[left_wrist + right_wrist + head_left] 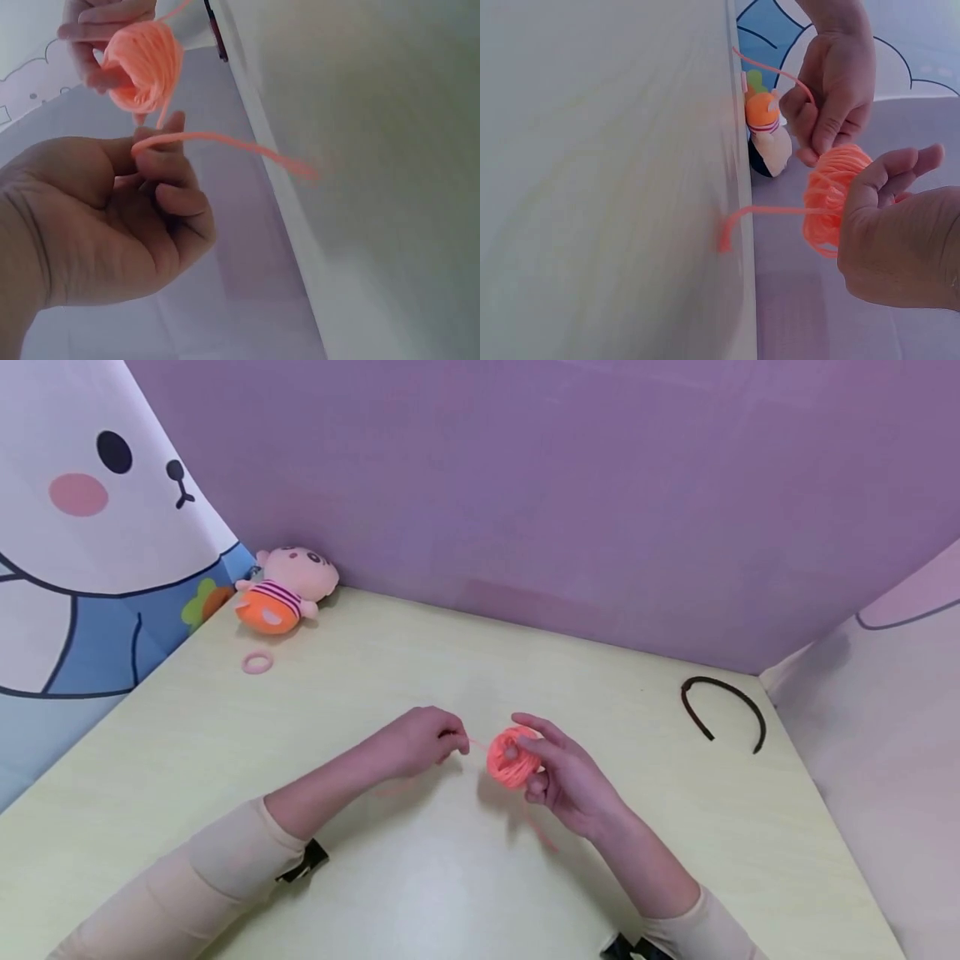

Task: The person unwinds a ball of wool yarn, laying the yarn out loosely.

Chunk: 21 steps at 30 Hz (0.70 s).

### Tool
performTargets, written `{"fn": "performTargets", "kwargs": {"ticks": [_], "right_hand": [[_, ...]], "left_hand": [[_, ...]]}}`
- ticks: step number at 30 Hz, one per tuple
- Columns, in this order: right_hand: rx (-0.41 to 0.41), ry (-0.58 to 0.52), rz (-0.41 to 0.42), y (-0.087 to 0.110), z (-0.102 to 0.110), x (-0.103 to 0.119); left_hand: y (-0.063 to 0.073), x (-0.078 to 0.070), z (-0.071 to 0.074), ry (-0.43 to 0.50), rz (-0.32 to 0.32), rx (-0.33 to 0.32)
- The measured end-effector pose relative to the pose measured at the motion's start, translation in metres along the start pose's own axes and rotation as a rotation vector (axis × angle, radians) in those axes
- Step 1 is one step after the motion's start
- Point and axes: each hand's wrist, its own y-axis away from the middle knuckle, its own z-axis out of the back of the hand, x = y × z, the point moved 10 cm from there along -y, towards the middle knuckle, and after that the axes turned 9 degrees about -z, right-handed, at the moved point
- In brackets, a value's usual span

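A small coil of coral-orange yarn (pixel 513 766) is held above the table by my right hand (pixel 573 785), whose fingers and thumb grip its right side. To the left of the coil, my left hand (pixel 420 743) pinches a strand of the same yarn between thumb and fingertips. In the left wrist view a loose tail (pixel 240 144) passes out from the left hand's pinch. Another loose end (pixel 780 210) hangs from the coil in the right wrist view. A short length of strand runs between the left fingertips and the coil (pixel 146 66).
At the back left of the pale table (pixel 450 885) lies a plush doll (pixel 285 589) in orange and stripes. A pink ring (pixel 257 662) is in front of it. Toward the right edge lies a dark, open-ended band (pixel 727 693). A purple wall (pixel 525 485) stands behind.
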Motion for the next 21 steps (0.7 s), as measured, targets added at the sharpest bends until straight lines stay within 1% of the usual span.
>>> {"fn": "performTargets", "kwargs": {"ticks": [3,6,11,16,21], "right_hand": [[0.003,0.008,-0.005,0.0,0.0,-0.001],[0.006,0.017,-0.004,0.0,0.0,-0.001],[0.009,0.044,-0.003,-0.001,-0.001,-0.001],[-0.004,0.065,-0.007,-0.001,0.002,-0.002],[-0.038,0.061,-0.001,-0.003,0.007,-0.001]], "left_hand": [[-0.001,-0.001,0.012,-0.006,-0.016,-0.066],[0.001,-0.005,0.025,-0.015,-0.046,-0.14],[0.007,-0.011,0.044,0.013,-0.091,-0.24],[0.012,-0.016,0.058,0.035,-0.125,-0.304],[0.013,-0.017,0.069,0.041,-0.129,-0.333]]}}
